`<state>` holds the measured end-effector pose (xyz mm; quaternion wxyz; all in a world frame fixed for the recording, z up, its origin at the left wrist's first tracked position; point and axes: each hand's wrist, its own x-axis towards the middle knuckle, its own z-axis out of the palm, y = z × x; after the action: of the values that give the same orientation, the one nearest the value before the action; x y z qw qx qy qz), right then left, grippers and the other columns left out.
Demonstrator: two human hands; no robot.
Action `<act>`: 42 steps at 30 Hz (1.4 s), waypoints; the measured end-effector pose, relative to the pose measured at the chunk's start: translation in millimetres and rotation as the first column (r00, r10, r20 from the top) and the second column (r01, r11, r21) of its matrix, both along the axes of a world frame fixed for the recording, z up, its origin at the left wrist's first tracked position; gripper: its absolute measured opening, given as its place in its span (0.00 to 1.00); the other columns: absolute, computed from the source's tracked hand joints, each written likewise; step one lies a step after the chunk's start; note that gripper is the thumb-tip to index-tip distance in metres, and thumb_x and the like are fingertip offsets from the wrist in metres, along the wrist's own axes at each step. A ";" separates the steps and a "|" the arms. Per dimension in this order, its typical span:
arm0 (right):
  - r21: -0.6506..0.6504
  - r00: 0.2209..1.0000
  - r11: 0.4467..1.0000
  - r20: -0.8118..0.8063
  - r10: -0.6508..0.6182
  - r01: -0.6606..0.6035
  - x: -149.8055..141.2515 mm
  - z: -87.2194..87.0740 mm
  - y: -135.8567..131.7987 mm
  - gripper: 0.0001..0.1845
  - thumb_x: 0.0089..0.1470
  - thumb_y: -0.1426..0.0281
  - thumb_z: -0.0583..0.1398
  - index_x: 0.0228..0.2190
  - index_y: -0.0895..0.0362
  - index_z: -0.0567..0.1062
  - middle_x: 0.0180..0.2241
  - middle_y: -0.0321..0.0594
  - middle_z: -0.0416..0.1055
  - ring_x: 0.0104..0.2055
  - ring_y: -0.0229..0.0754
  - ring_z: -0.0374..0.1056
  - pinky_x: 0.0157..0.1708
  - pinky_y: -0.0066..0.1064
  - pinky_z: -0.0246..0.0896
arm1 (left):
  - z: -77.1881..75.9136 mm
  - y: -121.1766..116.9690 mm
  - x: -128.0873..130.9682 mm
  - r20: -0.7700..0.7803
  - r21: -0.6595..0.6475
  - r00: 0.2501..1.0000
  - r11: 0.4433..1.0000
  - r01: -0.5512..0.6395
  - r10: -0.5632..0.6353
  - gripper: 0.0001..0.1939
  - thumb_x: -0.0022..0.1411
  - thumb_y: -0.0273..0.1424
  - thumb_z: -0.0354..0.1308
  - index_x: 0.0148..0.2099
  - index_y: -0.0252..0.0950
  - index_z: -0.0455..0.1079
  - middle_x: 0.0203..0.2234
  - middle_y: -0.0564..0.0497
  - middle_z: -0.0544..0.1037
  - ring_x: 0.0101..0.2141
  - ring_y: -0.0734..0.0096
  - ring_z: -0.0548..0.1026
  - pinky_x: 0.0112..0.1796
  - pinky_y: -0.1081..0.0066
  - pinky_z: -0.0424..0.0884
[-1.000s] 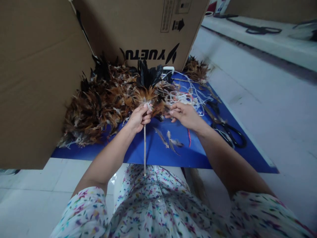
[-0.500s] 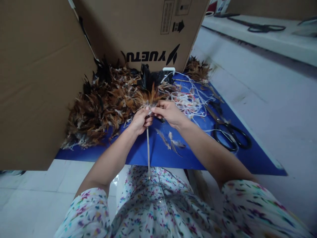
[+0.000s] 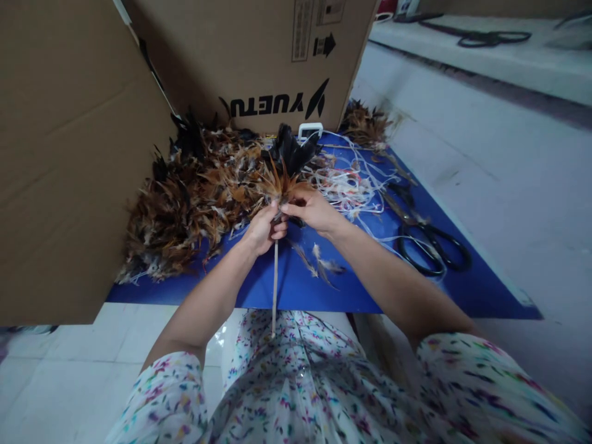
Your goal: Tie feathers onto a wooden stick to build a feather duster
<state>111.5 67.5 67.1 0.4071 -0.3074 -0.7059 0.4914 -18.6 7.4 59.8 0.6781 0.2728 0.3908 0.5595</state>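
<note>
**Feathers bound to a stick over the blue mat**

We see cardboard boxes [image 3: 74, 142] walling a blue mat [image 3: 296, 283] heaped with brown feathers [image 3: 185, 209], white string [image 3: 351, 185] and black scissors [image 3: 430, 246]. Our left hand [image 3: 263, 229] grips a thin stick [image 3: 275, 283], fingers wrapped around its top beneath a feather tuft [image 3: 284, 163]. Our right hand [image 3: 314, 209] touches it, fingers pinching at the tuft's base.

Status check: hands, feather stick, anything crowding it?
Left hand gripping stick below feather tuft. Right hand pinching at tuft base. Loose feather pile left, scissors right, both apart.
</note>
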 end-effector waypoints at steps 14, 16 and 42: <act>-0.098 0.998 0.993 -0.014 -0.064 0.063 0.3 -1.3 -7.0 0.07 0.39 0.68 0.62 0.21 0.59 0.70 0.21 0.30 0.64 0.27 0.33 0.58 0.32 0.29 0.53 | -5.0 -2.6 0.9 0.019 0.164 0.998 0.985 0.053 -0.057 0.14 0.55 0.34 0.67 0.34 0.32 0.65 0.23 0.57 0.60 0.19 0.85 0.59 0.17 0.84 0.53; -0.114 0.997 0.991 -0.019 -0.074 0.072 0.0 0.4 -8.9 0.06 0.39 0.69 0.61 0.20 0.59 0.70 0.21 0.31 0.65 0.26 0.33 0.58 0.31 0.29 0.53 | -5.0 -2.8 1.1 0.017 0.155 0.998 0.986 0.058 -0.061 0.13 0.56 0.33 0.66 0.35 0.32 0.65 0.24 0.56 0.61 0.20 0.85 0.59 0.17 0.83 0.53; 0.002 0.940 0.942 0.070 -0.334 0.334 -5.8 -13.2 -3.8 0.13 0.41 0.62 0.62 0.19 0.57 0.67 0.19 0.31 0.62 0.23 0.33 0.55 0.24 0.27 0.49 | -6.5 -2.7 9.1 -0.067 0.110 0.998 0.994 -0.008 0.015 0.12 0.56 0.31 0.65 0.36 0.34 0.64 0.24 0.57 0.61 0.19 0.86 0.57 0.17 0.83 0.50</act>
<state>105.8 63.7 53.9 0.4584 -0.4414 -0.6547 0.4080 -9.5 4.6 53.3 0.6453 0.3262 0.3838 0.5744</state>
